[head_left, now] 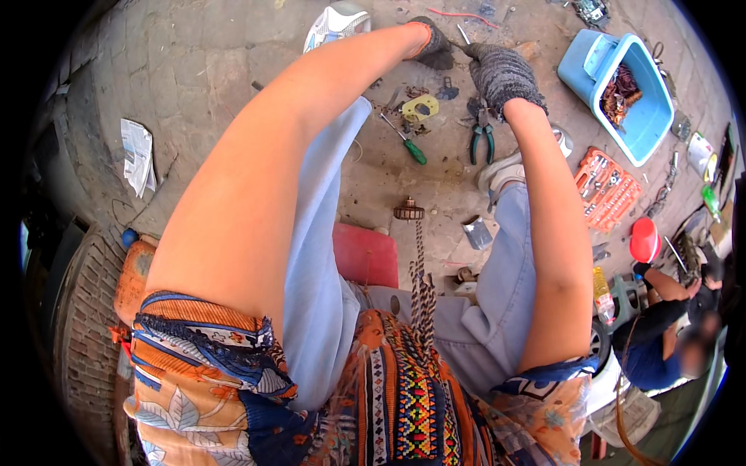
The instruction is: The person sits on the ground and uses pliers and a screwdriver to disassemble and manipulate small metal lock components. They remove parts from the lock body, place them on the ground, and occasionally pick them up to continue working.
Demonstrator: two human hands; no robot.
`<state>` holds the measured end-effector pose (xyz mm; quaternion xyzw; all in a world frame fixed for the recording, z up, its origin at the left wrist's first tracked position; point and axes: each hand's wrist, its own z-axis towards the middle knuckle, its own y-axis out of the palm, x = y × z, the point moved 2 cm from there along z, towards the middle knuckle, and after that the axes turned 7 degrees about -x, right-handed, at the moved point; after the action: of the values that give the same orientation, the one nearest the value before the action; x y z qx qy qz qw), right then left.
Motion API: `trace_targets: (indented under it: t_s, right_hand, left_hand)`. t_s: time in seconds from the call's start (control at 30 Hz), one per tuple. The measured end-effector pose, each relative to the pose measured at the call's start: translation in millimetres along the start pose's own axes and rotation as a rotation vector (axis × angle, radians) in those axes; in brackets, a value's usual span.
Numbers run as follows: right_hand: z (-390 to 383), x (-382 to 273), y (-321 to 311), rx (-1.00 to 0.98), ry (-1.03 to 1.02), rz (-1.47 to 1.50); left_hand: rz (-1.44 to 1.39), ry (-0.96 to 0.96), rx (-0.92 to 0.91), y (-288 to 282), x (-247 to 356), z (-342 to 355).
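Both my hands wear dark grey knit gloves and meet near the top of the view. My left hand (435,48) is curled, its fingers mostly in shadow. Fingertips of my right hand (507,76) are pressed together close beside it. A short silver metal piece (464,33) shows between the hands; which one grips it is unclear. Below the right hand lie green-and-black handled pliers (482,140). A green-handled screwdriver (414,151) rests on the ground under the left hand, near a yellow flat plate (420,108) with holes and small dark scraps.
On the right stand a light blue bin (579,70) with copper-coloured wire scraps and an orange socket set case (610,190). Beyond is a red bowl (644,239) and another person (660,342). A braided cord (420,248) hangs from my shirt. Folded paper (137,155) lies left.
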<state>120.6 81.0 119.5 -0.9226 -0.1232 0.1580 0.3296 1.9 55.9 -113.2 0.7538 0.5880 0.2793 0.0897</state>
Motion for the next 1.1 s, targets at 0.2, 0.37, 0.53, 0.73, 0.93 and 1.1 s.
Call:
trace_targets:
  t_s: [0.2, 0.37, 0.53, 0.73, 0.93, 1.1]
  right_hand:
    - [-2, 0, 4, 0.030, 0.031, -0.012]
    - [-24, -41, 10, 0.124, 0.064, -0.040]
    - [-31, -46, 20, 0.119, 0.120, -0.032]
    - [-22, -46, 40, 0.158, 0.231, 0.000]
    - [-20, 10, 10, 0.152, 0.017, 0.204]
    - [-33, 21, -5, 0.039, 0.025, 0.091]
  left_hand:
    - [0.078, 0.010, 0.101, 18, 11, -20]
    - [0.138, 0.048, 0.212, 19, 16, -40]
    - [0.144, 0.075, 0.250, 23, 20, -48]
    - [0.104, 0.088, 0.232, 44, 21, -55]
    - [-0.011, 0.055, 0.164, 61, 23, -88]
    - [-0.101, -0.014, 0.125, 66, 24, -98]
